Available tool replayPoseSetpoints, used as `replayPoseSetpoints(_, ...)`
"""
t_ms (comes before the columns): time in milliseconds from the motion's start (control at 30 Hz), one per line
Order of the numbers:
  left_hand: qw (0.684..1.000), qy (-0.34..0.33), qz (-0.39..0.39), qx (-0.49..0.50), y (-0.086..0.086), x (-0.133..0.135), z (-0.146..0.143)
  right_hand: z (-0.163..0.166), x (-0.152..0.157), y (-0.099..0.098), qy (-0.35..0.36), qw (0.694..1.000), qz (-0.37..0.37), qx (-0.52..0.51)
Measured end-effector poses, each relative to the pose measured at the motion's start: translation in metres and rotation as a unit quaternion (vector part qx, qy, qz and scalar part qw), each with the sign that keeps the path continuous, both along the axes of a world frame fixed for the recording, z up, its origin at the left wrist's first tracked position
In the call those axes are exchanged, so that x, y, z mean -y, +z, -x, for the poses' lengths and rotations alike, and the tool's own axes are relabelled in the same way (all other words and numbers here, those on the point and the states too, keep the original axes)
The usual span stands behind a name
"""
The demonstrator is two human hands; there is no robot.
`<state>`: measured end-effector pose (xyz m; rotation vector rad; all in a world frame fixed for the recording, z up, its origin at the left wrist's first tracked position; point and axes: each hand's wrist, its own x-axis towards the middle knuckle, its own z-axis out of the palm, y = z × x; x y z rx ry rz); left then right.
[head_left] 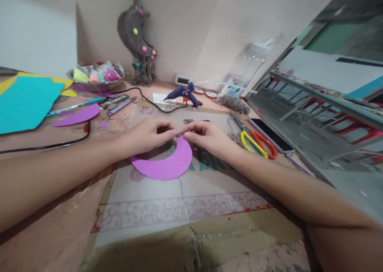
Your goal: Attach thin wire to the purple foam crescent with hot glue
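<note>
A purple crescent-shaped foam cutout [167, 164] lies on a flattened cardboard sheet [191, 208] in front of me. My left hand [149, 134] and my right hand [205, 135] meet just above the crescent's upper tip. Both pinch a small thin grey thing between fingertips; I cannot make out what it is. The left hand's heel rests over the crescent's left end.
A blue glue gun [184, 93] with a black cord stands behind my hands. Yellow-and-red scissors [257, 142] and a phone [271, 134] lie to the right. Teal paper [25, 102], another purple crescent [79, 115], pens and a bowl of pompoms [95, 76] sit at left.
</note>
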<state>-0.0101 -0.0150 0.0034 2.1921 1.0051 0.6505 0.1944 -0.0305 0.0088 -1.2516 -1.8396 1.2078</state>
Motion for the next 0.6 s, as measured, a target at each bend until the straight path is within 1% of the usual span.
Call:
replayPoseSetpoints(200,1.000,-0.004,-0.005,-0.011,0.0019,0.0011,-0.0008,0.0006,-0.0016,-0.0023,-0.015,1.000,-0.015,0.003)
replayPoseSetpoints(600,1.000,-0.014,-0.002,-0.006,-0.0003,-0.0007,0.0003,-0.0011,-0.0042,-0.0091,-0.011,0.999,-0.040,0.010)
